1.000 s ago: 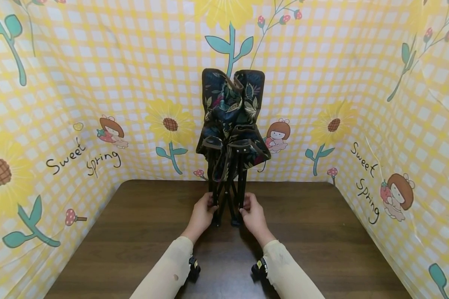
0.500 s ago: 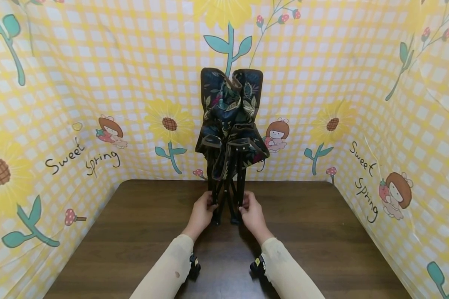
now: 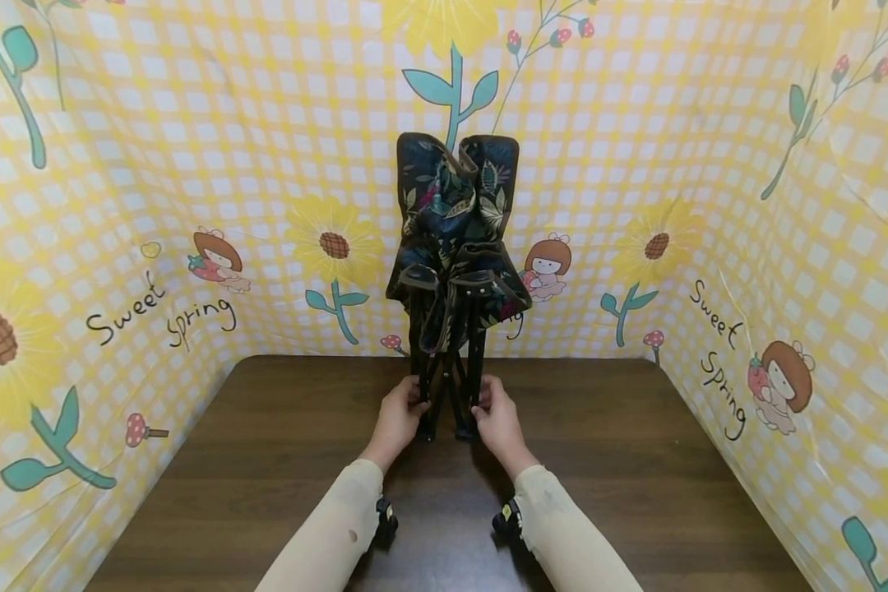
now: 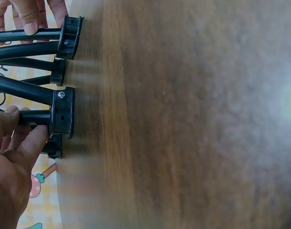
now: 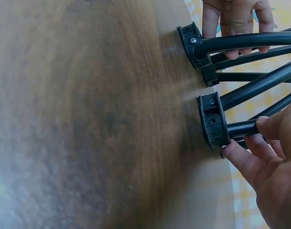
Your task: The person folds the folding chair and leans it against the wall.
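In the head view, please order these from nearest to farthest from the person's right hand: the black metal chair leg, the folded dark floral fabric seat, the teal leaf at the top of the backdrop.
1. Black metal chair leg: gripped by the right hand, on the brown wooden table.
2. Folded dark floral fabric seat: above the hand, atop the legs.
3. Teal leaf: highest, on the backdrop behind the chair.

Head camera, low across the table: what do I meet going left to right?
Left sleeve → left hand → folded chair's black legs → right hand → right sleeve, all over the dark wooden table.
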